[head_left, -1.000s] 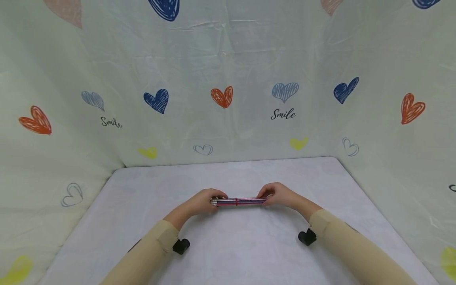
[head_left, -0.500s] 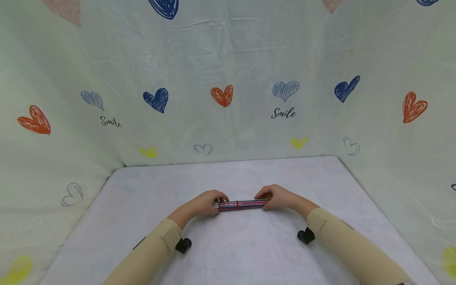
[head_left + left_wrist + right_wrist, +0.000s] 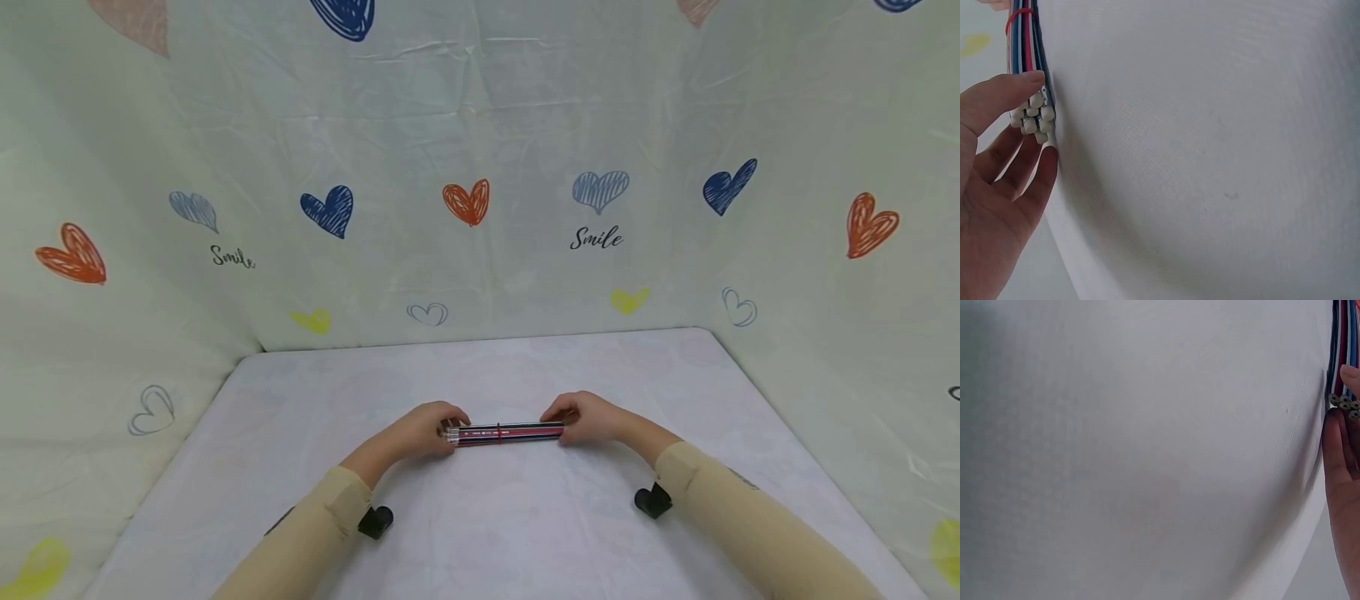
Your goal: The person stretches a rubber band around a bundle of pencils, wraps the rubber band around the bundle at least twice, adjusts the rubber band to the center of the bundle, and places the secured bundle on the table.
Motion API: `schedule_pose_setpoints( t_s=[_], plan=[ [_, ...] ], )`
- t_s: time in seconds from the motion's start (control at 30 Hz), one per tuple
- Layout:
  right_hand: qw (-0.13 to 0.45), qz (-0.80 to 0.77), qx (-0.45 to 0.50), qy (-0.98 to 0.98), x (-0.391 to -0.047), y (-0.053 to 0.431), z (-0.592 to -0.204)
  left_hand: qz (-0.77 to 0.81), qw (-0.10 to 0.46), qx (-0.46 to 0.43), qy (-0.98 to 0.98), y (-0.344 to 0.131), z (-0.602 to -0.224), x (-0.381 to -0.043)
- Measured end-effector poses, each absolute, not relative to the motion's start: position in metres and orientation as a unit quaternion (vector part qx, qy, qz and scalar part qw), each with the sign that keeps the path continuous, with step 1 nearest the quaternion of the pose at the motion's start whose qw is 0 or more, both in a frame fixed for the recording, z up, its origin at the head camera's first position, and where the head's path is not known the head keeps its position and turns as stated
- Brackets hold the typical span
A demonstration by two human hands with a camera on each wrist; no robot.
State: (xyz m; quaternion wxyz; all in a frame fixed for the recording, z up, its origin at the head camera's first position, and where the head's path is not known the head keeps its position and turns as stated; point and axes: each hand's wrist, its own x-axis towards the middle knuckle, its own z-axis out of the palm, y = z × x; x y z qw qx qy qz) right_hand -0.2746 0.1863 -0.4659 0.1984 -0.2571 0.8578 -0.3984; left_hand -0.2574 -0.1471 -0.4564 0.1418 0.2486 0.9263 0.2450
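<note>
A bundle of striped pencils (image 3: 525, 432) in red, blue, black and white lies crosswise between my hands over the table. A red rubber band (image 3: 498, 432) circles its middle. My left hand (image 3: 424, 429) holds the left end; in the left wrist view the thumb lies over the pencils just above their white eraser tips (image 3: 1032, 117), with the other fingers behind and below. At the opposite end, my right hand (image 3: 592, 417) grips the pencils with thumb and fingers. The right wrist view shows flat, unsharpened ends (image 3: 1344, 403) between thumb and fingers, partly cut off by the frame edge.
A white cloth covers the table (image 3: 495, 525). Behind and at both sides hangs a pale curtain (image 3: 525, 275) printed with hearts and the word Smile. A small black camera sits at each wrist, below the beige sleeves (image 3: 750, 517).
The bundle has come slightly nearer to me and turned a little, showing more of a red pencil. Over the last half second my hands have spread slightly apart along it.
</note>
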Motion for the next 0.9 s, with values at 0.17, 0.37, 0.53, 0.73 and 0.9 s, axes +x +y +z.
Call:
schedule_pose_setpoints(
  t_s=[0.17, 0.37, 0.53, 0.73, 0.9],
  plan=[
    [0.194, -0.401, -0.268, 0.855, -0.273, 0.192, -0.465, 0.245, 0.144, 0.239, 0.929, -0.153, -0.455, -0.254],
    [0.189, -0.415, -0.280, 0.845, -0.268, 0.197, -0.459, 0.235, 0.146, 0.227, 0.934, -0.159, -0.454, -0.250],
    [0.165, -0.429, -0.309, 0.833, -0.263, 0.202, -0.453, 0.232, 0.141, 0.228, 0.935, -0.166, -0.449, -0.244],
    [0.141, -0.440, -0.321, 0.827, -0.252, 0.205, -0.443, 0.216, 0.118, 0.221, 0.944, -0.172, -0.438, -0.236],
    [0.108, -0.422, -0.316, 0.843, -0.249, 0.210, -0.441, 0.203, 0.084, 0.213, 0.952, -0.178, -0.426, -0.228]
  ],
)
